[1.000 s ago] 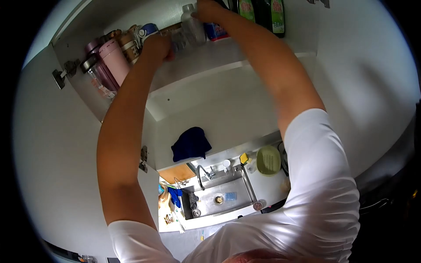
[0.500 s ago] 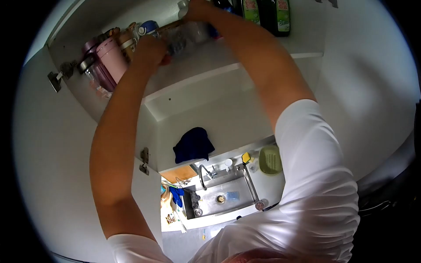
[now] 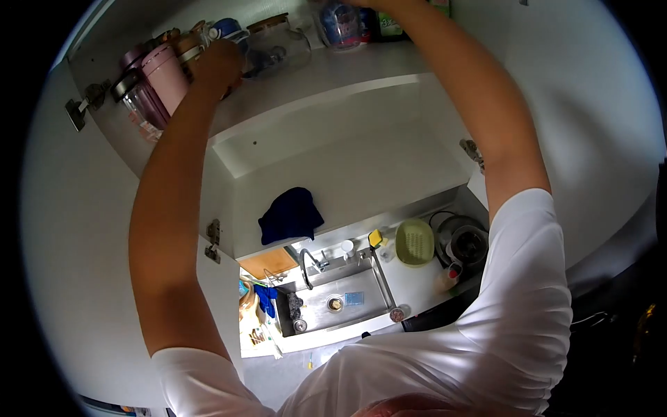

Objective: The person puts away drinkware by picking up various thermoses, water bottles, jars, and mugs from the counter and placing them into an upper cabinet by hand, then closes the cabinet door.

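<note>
My left hand (image 3: 219, 61) is on the upper cabinet shelf, its fingers curled and partly hidden behind the back of the hand; what they grip cannot be made out. Just beside it are a blue-lidded bottle (image 3: 225, 28) and a large clear jar with a wooden lid (image 3: 288, 48). Cut off by the top edge, my right hand (image 3: 361, 2) is at the top of a clear container (image 3: 340, 29) and seems to grip it. Blue shows through the container's wall.
A pink tumbler (image 3: 165, 75) and other bottles crowd the shelf's left end; a green-labelled bottle (image 3: 390, 26) stands right. A dark blue cloth (image 3: 292, 214) lies on the lower shelf. Below are a sink (image 3: 354, 278), faucet (image 3: 304, 267) and green basket (image 3: 415, 243). Open cabinet doors flank me.
My right hand has moved right with the clear container, exposing the wooden-lidded jar. My left hand has shifted slightly left. The view has moved, showing more countertop at right.
</note>
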`<state>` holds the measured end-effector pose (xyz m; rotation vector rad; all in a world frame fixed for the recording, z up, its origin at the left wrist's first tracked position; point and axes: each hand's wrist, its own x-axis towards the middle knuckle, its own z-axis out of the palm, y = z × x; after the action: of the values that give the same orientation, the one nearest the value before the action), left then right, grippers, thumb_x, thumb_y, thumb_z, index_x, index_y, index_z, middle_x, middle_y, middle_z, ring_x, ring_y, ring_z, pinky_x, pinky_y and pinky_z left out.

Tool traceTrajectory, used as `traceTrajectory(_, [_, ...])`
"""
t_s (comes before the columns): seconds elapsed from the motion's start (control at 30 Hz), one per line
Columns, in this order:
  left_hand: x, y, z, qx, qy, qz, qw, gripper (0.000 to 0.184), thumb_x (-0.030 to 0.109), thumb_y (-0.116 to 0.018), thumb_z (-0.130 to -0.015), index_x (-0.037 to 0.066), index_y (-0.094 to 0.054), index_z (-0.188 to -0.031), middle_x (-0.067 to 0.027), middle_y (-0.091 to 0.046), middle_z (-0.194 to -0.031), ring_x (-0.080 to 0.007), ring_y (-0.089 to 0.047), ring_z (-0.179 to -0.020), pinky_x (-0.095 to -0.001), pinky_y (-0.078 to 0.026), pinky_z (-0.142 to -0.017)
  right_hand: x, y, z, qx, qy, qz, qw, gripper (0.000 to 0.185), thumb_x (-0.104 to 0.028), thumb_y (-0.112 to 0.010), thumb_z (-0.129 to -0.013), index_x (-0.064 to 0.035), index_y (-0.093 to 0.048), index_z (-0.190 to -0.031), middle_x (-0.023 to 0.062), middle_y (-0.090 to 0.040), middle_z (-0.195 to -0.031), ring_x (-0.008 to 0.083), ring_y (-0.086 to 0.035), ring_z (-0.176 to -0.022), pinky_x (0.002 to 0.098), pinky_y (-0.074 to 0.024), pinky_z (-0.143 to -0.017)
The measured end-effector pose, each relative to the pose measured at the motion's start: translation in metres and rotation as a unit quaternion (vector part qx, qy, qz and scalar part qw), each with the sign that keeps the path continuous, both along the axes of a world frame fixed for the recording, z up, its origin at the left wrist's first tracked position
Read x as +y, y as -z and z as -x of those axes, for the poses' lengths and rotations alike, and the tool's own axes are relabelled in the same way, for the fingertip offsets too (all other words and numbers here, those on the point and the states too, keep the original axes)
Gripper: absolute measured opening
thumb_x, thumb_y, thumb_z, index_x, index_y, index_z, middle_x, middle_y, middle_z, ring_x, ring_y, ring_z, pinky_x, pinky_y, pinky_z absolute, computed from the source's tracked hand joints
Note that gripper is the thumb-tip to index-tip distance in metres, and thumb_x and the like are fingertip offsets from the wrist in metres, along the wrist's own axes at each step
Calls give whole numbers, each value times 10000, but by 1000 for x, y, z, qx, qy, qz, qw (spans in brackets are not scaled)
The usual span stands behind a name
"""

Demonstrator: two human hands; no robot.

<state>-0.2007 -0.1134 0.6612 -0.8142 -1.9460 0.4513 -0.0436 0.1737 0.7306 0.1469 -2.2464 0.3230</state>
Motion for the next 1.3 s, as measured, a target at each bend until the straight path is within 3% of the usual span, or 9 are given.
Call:
traceTrajectory(0.03, [2,1,4,35,-11,3,999,214,164,-768,-787,-31,-752,-875,-219,-744,-985,-363,-744,-914,-440,-614,-764,3,3,-4,-24,-1,2,1000,692,-459,-837,-697,121,-689,-1044,309,-709,-1060,399,-707,-1017,442,-566,-869])
traceTrajectory(0.2, [33,5,-10,-134,-35,-278,951,232,156,-614,-932,-41,-720,-993,-295,-727,-1069,-426,-726,-1027,-482,-594,-867,14,25,-16,31,20,13,999,601,-428,-818,-735,101,-704,-996,312,-714,-1022,406,-712,-993,447,-566,-865])
traceTrajectory(0.4, [53,-6,-28,-221,-72,-363,902,295,183,-608,-963,-49,-712,-1114,-307,-711,-1150,-439,-706,-1097,-491,-577,-929,32,29,-28,-22,-19,4,1000,535,-404,-803,-775,42,-713,-1056,278,-729,-1023,386,-715,-967,440,-560,-854])
traceTrajectory(0.63, [56,-7,-14,-183,-104,-192,958,420,283,-669,-954,-55,-669,-1204,-301,-693,-1205,-422,-694,-1133,-502,-557,-976,34,37,-36,-16,-109,61,992,438,-336,-802,-809,4,-719,-1073,261,-731,-1020,379,-710,-961,442,-553,-850])
traceTrajectory(0.7, [71,2,-40,-199,-35,-303,931,684,451,-733,-908,-64,-562,-1325,-312,-680,-1219,-408,-688,-1146,-477,-550,-986,34,36,-39,-5,-108,36,993,434,-329,-802,-810,5,-718,-1074,258,-732,-1019,381,-710,-970,442,-552,-857])
traceTrajectory(0.8, [84,5,-35,-247,-2,-250,936,909,587,-752,-857,-60,-440,-1414,-316,-684,-1181,-407,-687,-1146,-454,-553,-974,33,36,-33,7,-98,30,995,429,-321,-800,-810,6,-719,-1074,256,-732,-1016,383,-710,-982,441,-551,-865])
traceTrajectory(0.93, [89,7,-23,-207,51,-223,951,804,593,-720,-887,-82,-572,-1298,-302,-693,-1155,-406,-695,-1115,-450,-559,-955,32,37,-21,21,-48,44,998,409,-324,-795,-810,0,-730,-1052,255,-734,-1001,377,-714,-980,436,-554,-861])
traceTrajectory(1.1, [93,3,16,-197,-36,-30,979,612,542,-627,-959,-54,-747,-1034,-243,-710,-1174,-395,-698,-1083,-461,-561,-942,31,35,-27,-24,-77,51,995,420,-344,-796,-807,-6,-736,-1049,253,-735,-1003,371,-718,-972,442,-554,-859])
traceTrajectory(1.3, [108,9,18,-176,-32,-77,981,484,413,-630,-954,-34,-745,-1101,-246,-719,-1166,-387,-705,-1088,-471,-557,-957,36,35,-22,-19,-60,17,998,493,-397,-789,-812,20,-724,-1067,265,-729,-1018,380,-715,-984,448,-552,-870])
